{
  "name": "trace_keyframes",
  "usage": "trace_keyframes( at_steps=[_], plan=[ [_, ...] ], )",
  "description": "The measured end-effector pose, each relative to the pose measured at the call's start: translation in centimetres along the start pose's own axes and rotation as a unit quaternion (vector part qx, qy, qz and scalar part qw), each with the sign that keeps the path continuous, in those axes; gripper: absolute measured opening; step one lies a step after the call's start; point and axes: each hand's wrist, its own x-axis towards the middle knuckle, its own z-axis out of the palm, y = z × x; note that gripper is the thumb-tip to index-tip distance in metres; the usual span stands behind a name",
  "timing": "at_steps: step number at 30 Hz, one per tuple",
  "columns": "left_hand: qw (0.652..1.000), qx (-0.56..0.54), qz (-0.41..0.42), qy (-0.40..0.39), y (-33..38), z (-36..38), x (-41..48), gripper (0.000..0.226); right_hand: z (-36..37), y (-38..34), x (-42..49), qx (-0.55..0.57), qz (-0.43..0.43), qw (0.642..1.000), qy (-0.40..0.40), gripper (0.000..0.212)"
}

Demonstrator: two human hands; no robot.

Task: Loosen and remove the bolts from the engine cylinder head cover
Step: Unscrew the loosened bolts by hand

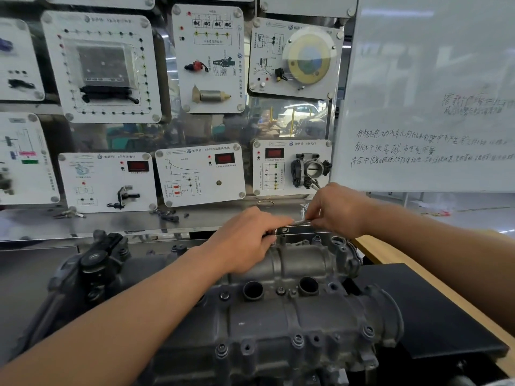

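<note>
The grey metal cylinder head cover lies across the bench in front of me, with two round plug holes on top. Bolts sit in it, one between the holes and others along the near edge. My left hand rests on the cover's far edge, its fingers curled round the head end of a slim metal wrench. My right hand pinches the wrench's other end, just above the cover's far right corner. The bolt under the wrench head is hidden by my left hand.
Behind the engine stands a wall of white training panels on a steel shelf with small loose parts. A whiteboard stands at the right. A black mat lies on the wooden table right of the engine.
</note>
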Motion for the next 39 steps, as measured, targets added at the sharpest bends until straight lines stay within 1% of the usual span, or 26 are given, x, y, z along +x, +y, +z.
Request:
trace_keyframes(
  at_steps=[4,8,12,15,17,20,23,26,29,32,34,36,38,39],
  plan=[
    [1.0,0.003,0.005,0.003,0.0,0.0,0.2,0.05,0.6,0.0,1.0,-0.033,-0.006,0.999,0.003,0.014],
    [1.0,0.004,0.008,0.002,0.3,-0.1,0.1,0.048,1.1,-0.5,2.3,-0.041,-0.014,0.998,0.035,0.018],
    [1.0,0.016,0.018,-0.006,0.2,-0.2,0.3,0.037,1.8,-1.6,4.1,-0.056,-0.041,0.997,0.046,0.016],
    [1.0,0.011,0.027,0.013,0.2,-0.2,0.3,0.032,2.2,-2.5,5.6,-0.085,-0.087,0.992,0.042,0.02],
    [0.999,0.004,0.028,0.017,0.1,-0.1,0.3,0.029,2.3,-3.1,6.2,-0.093,-0.135,0.985,0.05,0.025],
    [0.999,-0.014,0.011,0.037,0.0,-0.1,0.3,0.026,2.2,-3.7,6.7,-0.062,-0.211,0.971,0.099,0.024],
    [0.995,-0.055,-0.017,0.086,0.1,-0.3,0.2,0.021,1.9,-3.4,6.9,-0.055,-0.235,0.961,0.136,0.022],
    [0.985,-0.12,-0.048,0.118,0.3,-0.8,0.2,0.018,0.8,-2.2,6.3,-0.049,-0.22,0.961,0.16,0.021],
    [0.976,-0.171,-0.073,0.112,0.6,-1.4,0.5,0.021,-0.9,-0.1,4.3,-0.054,-0.186,0.967,0.168,0.021],
    [0.977,-0.181,-0.077,0.083,1.1,-1.8,1.4,0.023,-2.7,1.7,1.0,-0.073,-0.151,0.976,0.14,0.02],
    [0.979,-0.185,-0.064,0.049,1.5,-2.0,2.4,0.024,-3.4,2.2,-1.6,-0.083,-0.128,0.981,0.119,0.019],
    [0.982,-0.185,-0.047,0.009,2.2,-2.0,3.7,0.029,-3.6,2.1,-4.3,-0.08,-0.079,0.989,0.097,0.02],
    [0.984,-0.175,-0.035,-0.019,2.8,-1.7,5.1,0.039,-3.0,1.5,-6.6,-0.06,-0.022,0.994,0.093,0.02],
    [0.985,-0.167,-0.03,-0.031,3.1,-1.5,5.7,0.04,-2.6,0.9,-7.6,-0.046,0.002,0.994,0.095,0.022]
  ],
)
